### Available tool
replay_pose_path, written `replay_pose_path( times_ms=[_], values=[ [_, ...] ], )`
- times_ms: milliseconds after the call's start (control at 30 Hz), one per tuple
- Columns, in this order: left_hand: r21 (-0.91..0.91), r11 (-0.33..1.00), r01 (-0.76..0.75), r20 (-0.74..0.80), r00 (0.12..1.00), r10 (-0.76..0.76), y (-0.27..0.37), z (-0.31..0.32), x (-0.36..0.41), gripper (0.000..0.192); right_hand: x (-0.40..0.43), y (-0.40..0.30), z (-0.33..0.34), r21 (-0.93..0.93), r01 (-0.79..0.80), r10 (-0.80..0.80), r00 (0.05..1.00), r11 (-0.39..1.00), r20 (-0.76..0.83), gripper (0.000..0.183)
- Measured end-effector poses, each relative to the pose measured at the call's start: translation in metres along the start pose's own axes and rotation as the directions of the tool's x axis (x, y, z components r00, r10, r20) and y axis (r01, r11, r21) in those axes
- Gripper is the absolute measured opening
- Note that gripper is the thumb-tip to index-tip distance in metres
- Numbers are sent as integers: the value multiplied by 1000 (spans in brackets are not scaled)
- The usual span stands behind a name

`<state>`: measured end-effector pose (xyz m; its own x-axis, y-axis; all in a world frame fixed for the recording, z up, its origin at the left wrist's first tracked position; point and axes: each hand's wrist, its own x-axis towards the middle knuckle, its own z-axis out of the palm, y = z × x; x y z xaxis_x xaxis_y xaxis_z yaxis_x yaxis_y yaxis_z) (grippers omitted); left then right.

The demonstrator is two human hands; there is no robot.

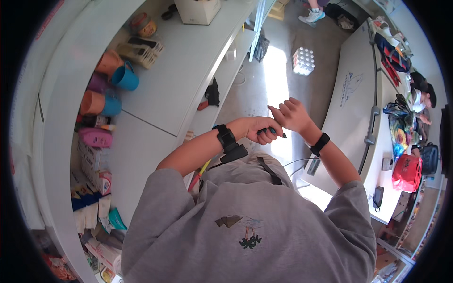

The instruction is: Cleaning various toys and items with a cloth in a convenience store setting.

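Note:
My left hand (266, 131) is curled into a fist in front of my body, its dark nails turned up, with no object visible in it. Close against it on the right is my right hand (292, 115), its fingers bent and one digit pointing left; its palm side is hidden. The hands overlap or touch near the left thumb. A black band with a box-shaped device (226, 139) sits on my left wrist, and a second dark unit hangs beside it. Around my right wrist is a black band (320, 144).
At left, a shelf unit (152, 95) bears cups, bottles and boxes. A black toy-like gun (212, 92) lies on a lower shelf. Shrink-wrapped bottles (303, 61) stand on the floor. A white chest freezer (348, 88) with bags on top is at right. Other people are at the upper right.

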<state>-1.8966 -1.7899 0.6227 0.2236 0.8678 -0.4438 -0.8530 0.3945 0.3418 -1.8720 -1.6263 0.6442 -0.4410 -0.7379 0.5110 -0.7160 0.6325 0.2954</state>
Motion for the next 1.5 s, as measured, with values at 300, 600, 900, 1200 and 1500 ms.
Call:
replay_pose_path(
  times_ms=[300,600,900,1200,1500],
  values=[
    [863,496,91,-471,499,728,68,-69,22,15,17,48,67,111,-486,366,772,867,519,12],
    [722,-229,653,-34,364,931,139,-92,55,10,-5,149,137,392,-812,192,508,434,840,12],
    [767,404,498,-357,-192,914,157,-74,93,29,-80,205,159,418,-854,213,366,-310,906,20],
    [762,512,-397,-575,-48,817,106,-9,85,50,-43,173,81,661,-512,262,646,-548,717,32],
    [771,633,68,-584,-323,745,29,63,53,50,5,117,50,819,-534,40,832,-209,553,20]
  ],
)
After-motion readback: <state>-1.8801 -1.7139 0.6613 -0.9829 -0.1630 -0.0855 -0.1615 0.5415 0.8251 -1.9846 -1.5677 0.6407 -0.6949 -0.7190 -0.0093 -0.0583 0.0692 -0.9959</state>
